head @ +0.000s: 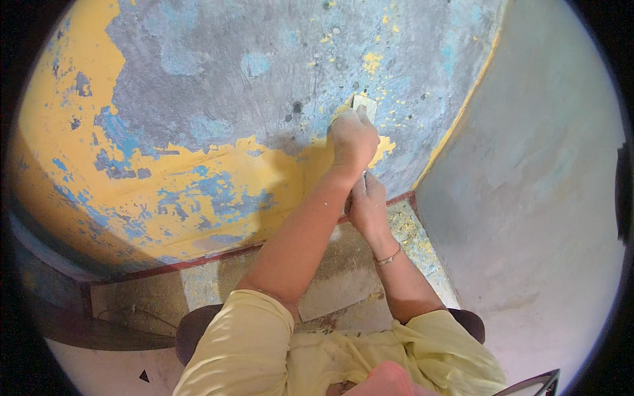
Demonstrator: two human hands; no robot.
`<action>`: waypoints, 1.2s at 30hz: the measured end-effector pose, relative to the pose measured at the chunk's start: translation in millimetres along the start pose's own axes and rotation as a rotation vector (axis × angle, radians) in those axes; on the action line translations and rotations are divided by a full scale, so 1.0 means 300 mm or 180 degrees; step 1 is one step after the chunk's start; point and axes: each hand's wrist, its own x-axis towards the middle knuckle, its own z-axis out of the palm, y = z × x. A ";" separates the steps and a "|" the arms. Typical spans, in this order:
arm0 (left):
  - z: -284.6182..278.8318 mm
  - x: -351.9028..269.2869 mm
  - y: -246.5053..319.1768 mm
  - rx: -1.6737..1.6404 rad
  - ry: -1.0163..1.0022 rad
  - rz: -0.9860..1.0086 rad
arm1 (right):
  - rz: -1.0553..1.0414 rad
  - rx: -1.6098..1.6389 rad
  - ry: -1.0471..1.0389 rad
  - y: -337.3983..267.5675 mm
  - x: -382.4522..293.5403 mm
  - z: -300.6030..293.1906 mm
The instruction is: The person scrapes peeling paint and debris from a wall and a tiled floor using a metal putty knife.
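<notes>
A wall (237,94) with patches of yellow paint over grey and light blue stands before me. Against it rests the flat pale blade of a paint scraper (369,105). My left hand (352,141) is closed around the scraper just behind the blade, and one finger lies along the blade's face. Lower down, my right hand (367,203) grips the handle end, most of which is hidden by the fingers. Yellow paint scraps (372,62) and small dark spots dot the wall above the blade. Below the hands, a broad band of yellow paint (277,173) still covers the wall.
A plain grey wall (525,163) meets the painted one at a corner on the right. Paint flakes (413,230) litter the floor there. A dark red strip (198,262) runs along the wall's foot. At lower left a dark curved object (109,334) lies near a thin cable.
</notes>
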 end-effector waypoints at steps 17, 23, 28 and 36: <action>0.055 0.077 0.104 0.0273 -0.0312 0.0186 | -0.0255 -0.0227 0.0102 -0.152 0.056 -0.112; 0.018 -0.091 -0.033 0.1155 -0.0177 0.0695 | -0.0220 -0.0501 -0.0036 0.083 -0.027 -0.045; 0.003 -0.100 -0.039 0.0807 0.0137 0.0161 | -0.0075 -0.0064 -0.0137 0.104 -0.029 0.007; 0.028 0.055 0.206 -0.0143 -0.0588 -0.0653 | -0.0279 -0.0516 0.0006 -0.125 0.091 -0.147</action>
